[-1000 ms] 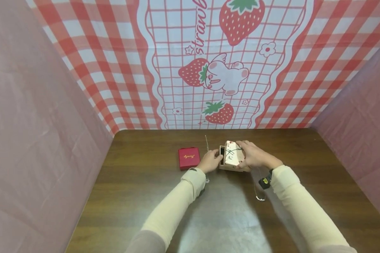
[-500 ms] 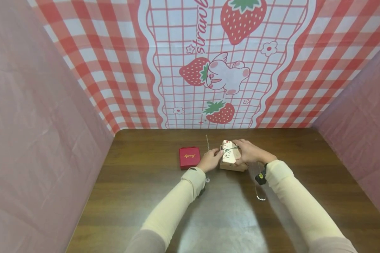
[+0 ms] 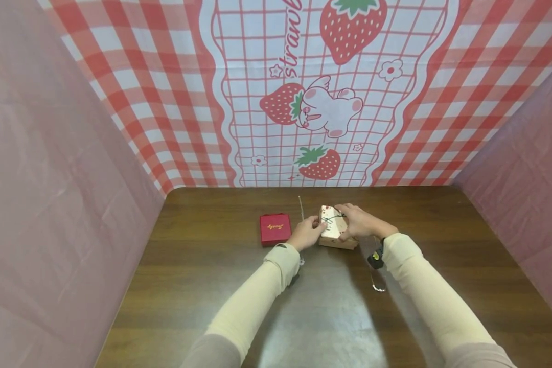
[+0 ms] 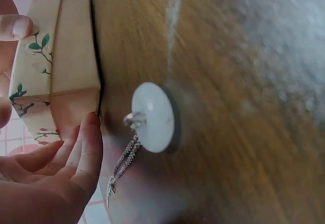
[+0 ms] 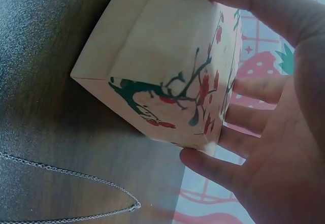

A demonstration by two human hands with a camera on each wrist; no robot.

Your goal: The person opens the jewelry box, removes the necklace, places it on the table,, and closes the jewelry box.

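A cream gift box has a floral lid seated over its plain base. My right hand grips the lid from the right, thumb on the near side and straight fingers on the far side. At the left end is my left hand. In the left wrist view, the fingertips of the left hand touch the end wall of the box. Its thumb overlaps the lid in the head view. The red and green floral print faces the right wrist camera. The inside of the box is hidden.
A red jewelry box stands left of my left hand. A chain necklace with a round white pendant lies under my left wrist. Another silver necklace lies near my right wrist. A patterned cloth hangs behind the wooden table.
The lid has slid left and come down over the base, covering the dark opening at its left end. My right hand has moved left with it; the left hand has stayed nearly in place.
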